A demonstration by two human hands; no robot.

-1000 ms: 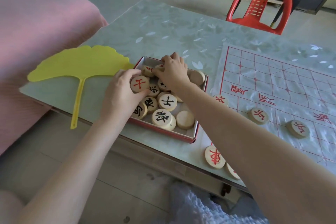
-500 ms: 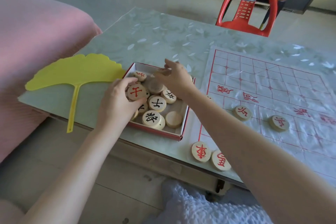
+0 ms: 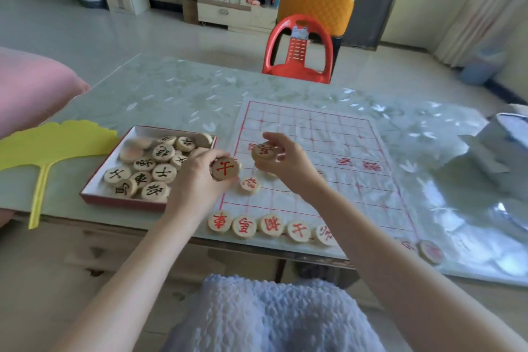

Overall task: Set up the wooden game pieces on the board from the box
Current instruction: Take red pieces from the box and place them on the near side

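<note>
A red-edged box at the table's left holds several round wooden pieces, most with black characters. My left hand grips a red-lettered piece just right of the box, above the board's left edge. My right hand pinches another red-lettered piece over the white board with its red grid. One red piece lies on the board between my hands. A row of red pieces lines the board's near edge.
A yellow leaf-shaped fan lies left of the box. A red plastic chair stands beyond the table. Something grey-white sits at the table's right end. A pink cushion is at the far left.
Both hands have left the box and moved right over the board, each carrying a red-lettered piece. The view has swung up and to the right.
</note>
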